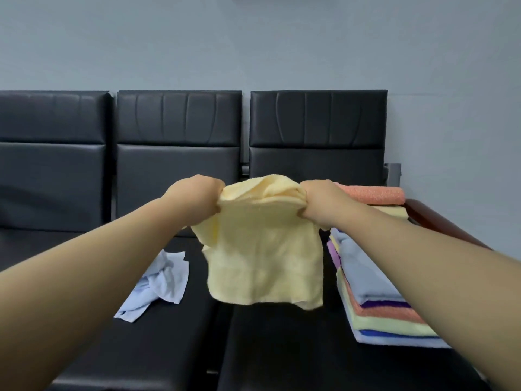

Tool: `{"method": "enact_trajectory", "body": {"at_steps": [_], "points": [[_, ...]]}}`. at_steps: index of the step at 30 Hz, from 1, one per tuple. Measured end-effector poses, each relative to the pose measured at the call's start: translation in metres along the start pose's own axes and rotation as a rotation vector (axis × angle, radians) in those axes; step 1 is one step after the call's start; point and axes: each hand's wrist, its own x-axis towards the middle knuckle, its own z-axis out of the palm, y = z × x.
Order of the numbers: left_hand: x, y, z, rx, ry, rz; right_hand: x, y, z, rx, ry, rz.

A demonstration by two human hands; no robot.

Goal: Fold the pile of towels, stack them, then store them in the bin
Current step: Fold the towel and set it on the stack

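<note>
The left hand [194,197] and the right hand [321,201] are both raised in front of the person. Each is curled tightly round an upper corner of a yellow towel [265,261], and the cloth between them is bunched into soft folds. The rest of the towel hangs free in the air, its lower edge uneven and clear of the black seat [282,348] beneath. To the left of the hanging cloth, a light blue towel [158,286] lies crumpled and unfolded on the middle seat. To the right, partly behind the right forearm, a stack of folded towels [375,292] rests on the right-hand seat (pale blue on top, then purple, orange, pale green and blue layers). Farther back, just beyond the right hand, an orange towel [375,194] lies folded on a pale yellow layer; the arm hides how this meets the nearer stack. A reddish wooden armrest [428,218] runs along the outer side of that seat. Three padded black backrests stand against a grey wall [253,38].
</note>
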Motion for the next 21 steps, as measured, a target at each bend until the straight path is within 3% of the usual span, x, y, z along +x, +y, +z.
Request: {"method": "enact_trajectory", "body": {"at_steps": [5, 7, 10, 11, 13, 18, 21], "points": [[-0.007, -0.004, 0.019, 0.095, 0.149, 0.075, -0.007, 0.007, 0.012, -0.023, 0.122, 0.023], [-0.022, 0.008, 0.027, 0.014, -0.001, 0.074, -0.023, 0.012, 0.024, -0.031, 0.087, 0.019], [-0.048, 0.025, 0.052, -0.270, -0.461, -0.004, -0.054, 0.015, 0.060, 0.007, -0.173, -0.001], [-0.053, 0.027, 0.064, -0.298, -0.541, 0.057, -0.062, 0.015, 0.073, 0.023, -0.283, -0.004], [-0.060, 0.029, 0.095, -0.297, -0.593, 0.179, -0.077, 0.014, 0.102, 0.087, -0.467, 0.027], [-0.062, 0.032, 0.167, -0.315, -0.773, 0.143, -0.093, 0.015, 0.156, 0.156, -0.662, 0.125], [-0.060, 0.033, 0.184, -0.403, -0.766, 0.120, -0.096, 0.018, 0.158, 0.289, -0.751, 0.218]]}}
